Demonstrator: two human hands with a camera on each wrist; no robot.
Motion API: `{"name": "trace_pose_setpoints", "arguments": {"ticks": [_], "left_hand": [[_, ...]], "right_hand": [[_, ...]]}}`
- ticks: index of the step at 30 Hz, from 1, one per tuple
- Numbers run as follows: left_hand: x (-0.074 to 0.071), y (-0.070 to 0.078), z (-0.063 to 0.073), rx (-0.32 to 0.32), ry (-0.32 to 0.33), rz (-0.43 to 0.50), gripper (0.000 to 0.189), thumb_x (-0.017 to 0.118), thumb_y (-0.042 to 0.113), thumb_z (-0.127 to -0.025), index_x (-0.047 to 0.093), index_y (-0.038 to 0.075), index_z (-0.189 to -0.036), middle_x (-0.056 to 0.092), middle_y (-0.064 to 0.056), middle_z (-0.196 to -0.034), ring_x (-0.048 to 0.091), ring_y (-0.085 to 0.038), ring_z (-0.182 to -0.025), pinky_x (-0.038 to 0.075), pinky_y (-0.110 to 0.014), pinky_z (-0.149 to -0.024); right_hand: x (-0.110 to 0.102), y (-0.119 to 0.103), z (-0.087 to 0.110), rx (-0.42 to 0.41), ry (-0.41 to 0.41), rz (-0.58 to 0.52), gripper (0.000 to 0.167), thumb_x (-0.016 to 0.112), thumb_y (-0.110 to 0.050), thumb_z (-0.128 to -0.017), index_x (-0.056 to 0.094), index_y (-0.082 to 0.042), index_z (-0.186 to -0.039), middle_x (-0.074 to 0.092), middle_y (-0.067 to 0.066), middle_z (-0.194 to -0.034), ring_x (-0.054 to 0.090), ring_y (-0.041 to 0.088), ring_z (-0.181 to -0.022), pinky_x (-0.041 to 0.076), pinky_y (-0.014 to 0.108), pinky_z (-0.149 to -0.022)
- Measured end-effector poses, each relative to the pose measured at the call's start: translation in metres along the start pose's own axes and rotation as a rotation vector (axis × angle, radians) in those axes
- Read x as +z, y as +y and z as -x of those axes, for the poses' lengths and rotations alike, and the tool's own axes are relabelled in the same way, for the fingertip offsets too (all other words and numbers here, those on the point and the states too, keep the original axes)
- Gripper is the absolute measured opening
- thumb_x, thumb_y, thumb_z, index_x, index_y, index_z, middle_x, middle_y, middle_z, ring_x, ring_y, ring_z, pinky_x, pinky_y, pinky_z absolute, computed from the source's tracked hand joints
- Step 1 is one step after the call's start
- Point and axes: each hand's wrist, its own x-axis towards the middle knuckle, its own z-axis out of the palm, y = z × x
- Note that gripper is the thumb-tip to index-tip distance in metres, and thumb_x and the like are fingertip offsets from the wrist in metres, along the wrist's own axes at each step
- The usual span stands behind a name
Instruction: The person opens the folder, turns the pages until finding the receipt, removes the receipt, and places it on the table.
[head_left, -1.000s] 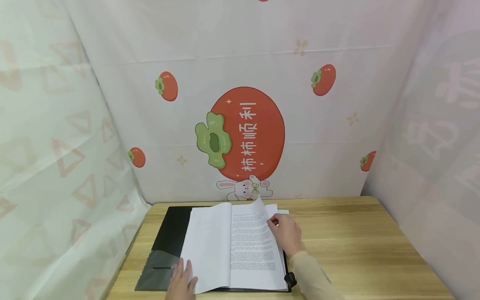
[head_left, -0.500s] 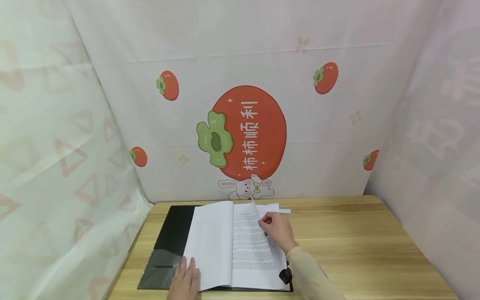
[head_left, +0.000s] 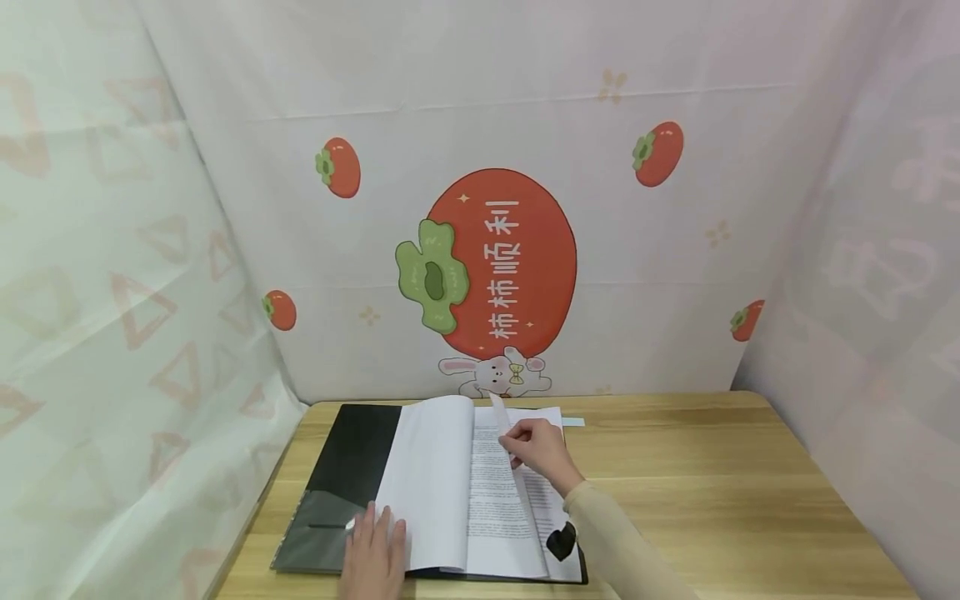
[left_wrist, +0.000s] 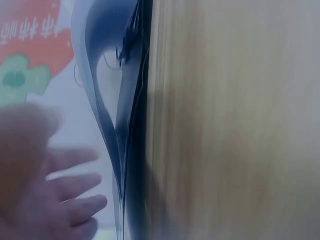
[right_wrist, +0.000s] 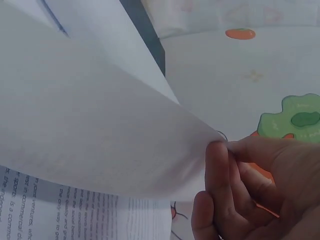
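On the folder [head_left: 356, 454], the right hand [head_left: 542, 450] pinches a sheet [head_left: 495, 496] by its right long edge, the left hand [head_left: 374, 552] straight-fingered farther off.

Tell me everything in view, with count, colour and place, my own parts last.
Table: one, brown, foreground
Folder: one, black, open on the table
Left pages: several, white, over the folder
Right pages: uncounted, printed white, on the folder
Lifted page: one, white, raised above right pages
Strip: one, pale blue, beyond folder's upper right corner
Cloth: uncounted, patterned white, around the table
Persimmon prints: five, red, on the cloth
Rabbit print: one, white, below largest persimmon
Unidentified object: one, black, above folder's lower right
Sleeve: one, cream, lower right
Left hand: one, bare, at left pages' edge
Right hand: one, bare, pinching the lifted page
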Motion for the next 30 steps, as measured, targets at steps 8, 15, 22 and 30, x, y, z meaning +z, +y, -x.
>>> {"name": "trace_pose_setpoints", "arguments": {"ticks": [8, 15, 22, 30], "left_hand": [[-0.001, 0.052, 0.005, 0.33, 0.353, 0.026, 0.03, 0.076, 0.024, -0.098, 0.076, 0.018, -0.127, 0.071, 0.004, -0.1, 0.066, -0.018, -0.087, 0.057, -0.036, -0.061], [0.007, 0.095, 0.012, 0.563, 0.169, 0.047, 0.029, 0.076, 0.035, -0.098, 0.076, 0.026, -0.126, 0.064, 0.011, -0.095, 0.057, -0.005, -0.077, 0.048, -0.021, -0.054], [0.013, 0.108, 0.012, 0.554, 0.068, 0.039, 0.027, 0.068, 0.043, -0.104, 0.076, 0.027, -0.123, 0.065, 0.01, -0.095, 0.058, -0.006, -0.077, 0.048, -0.024, -0.055], [0.013, 0.105, 0.009, 0.59, 0.104, 0.029, 0.024, 0.071, 0.041, -0.102, 0.076, 0.021, -0.114, 0.076, 0.009, -0.098, 0.071, -0.012, -0.077, 0.056, -0.031, -0.061]], "right_hand": [[0.006, -0.006, -0.005, 0.004, -0.031, -0.038, 0.014, 0.076, -0.02, -0.098, 0.073, -0.006, -0.093, 0.069, 0.0, -0.072, 0.069, 0.015, -0.059, 0.055, 0.029, -0.068], [0.012, -0.018, -0.004, -0.03, -0.101, -0.04, 0.013, 0.076, -0.019, -0.097, 0.073, -0.007, -0.094, 0.068, -0.001, -0.071, 0.069, 0.014, -0.059, 0.055, 0.028, -0.065], [0.015, -0.026, -0.004, -0.024, -0.153, -0.049, 0.016, 0.076, -0.023, -0.098, 0.072, -0.008, -0.094, 0.069, -0.001, -0.071, 0.07, 0.015, -0.061, 0.055, 0.028, -0.063], [0.017, -0.033, -0.007, -0.022, -0.186, -0.04, 0.016, 0.076, -0.024, -0.098, 0.073, -0.009, -0.095, 0.071, -0.001, -0.075, 0.069, 0.015, -0.064, 0.052, 0.029, -0.066]]}}
